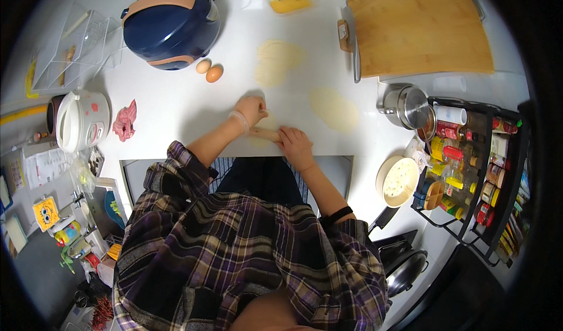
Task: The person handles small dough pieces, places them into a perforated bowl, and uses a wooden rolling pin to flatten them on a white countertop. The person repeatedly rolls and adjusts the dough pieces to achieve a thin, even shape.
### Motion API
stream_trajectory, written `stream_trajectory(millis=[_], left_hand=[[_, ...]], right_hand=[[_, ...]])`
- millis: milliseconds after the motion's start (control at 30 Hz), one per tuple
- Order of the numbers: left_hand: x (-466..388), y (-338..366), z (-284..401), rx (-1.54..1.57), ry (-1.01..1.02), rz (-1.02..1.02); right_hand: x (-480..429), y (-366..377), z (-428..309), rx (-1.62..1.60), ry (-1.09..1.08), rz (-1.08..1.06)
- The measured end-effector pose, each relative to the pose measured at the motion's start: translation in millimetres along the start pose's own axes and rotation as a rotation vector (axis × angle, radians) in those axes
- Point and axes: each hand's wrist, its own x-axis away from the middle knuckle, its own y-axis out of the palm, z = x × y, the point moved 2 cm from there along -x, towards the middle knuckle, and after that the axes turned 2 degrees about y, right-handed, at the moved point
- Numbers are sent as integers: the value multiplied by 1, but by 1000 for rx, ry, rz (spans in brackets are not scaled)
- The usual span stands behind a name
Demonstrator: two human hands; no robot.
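Observation:
Near the front edge of the counter, my right hand grips one end of a pale wooden rolling pin. The pin lies across a small, thin sheet of dough, which is partly covered by the pin and my hands. My left hand is at the far side of that sheet, fingertips pinching its edge. Farther back, a larger flattened dough piece lies flat on the white surface. Another rolled-out dough oval rests to the right of my hands.
Two eggs sit before a dark blue appliance. A crumpled pink cloth and a white rice cooker stand left. At right are a cutting board, a steel pot, a cream pan and a condiment rack.

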Motion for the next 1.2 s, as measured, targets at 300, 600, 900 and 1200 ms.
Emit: stream_trajectory(millis=[300, 600, 900, 1200], left_hand=[[52, -16, 50, 182, 233, -76], [73, 17, 30, 1001, -308, 236], [100, -21, -18, 134, -296, 401], [30, -27, -13, -511, 230, 413]], right_hand=[[50, -33, -16, -151, 53, -23], [71, -47, -20, -219, 61, -107], [47, -27, 1, -221, 76, -65], [-57, -17, 19, 124, 79, 56]])
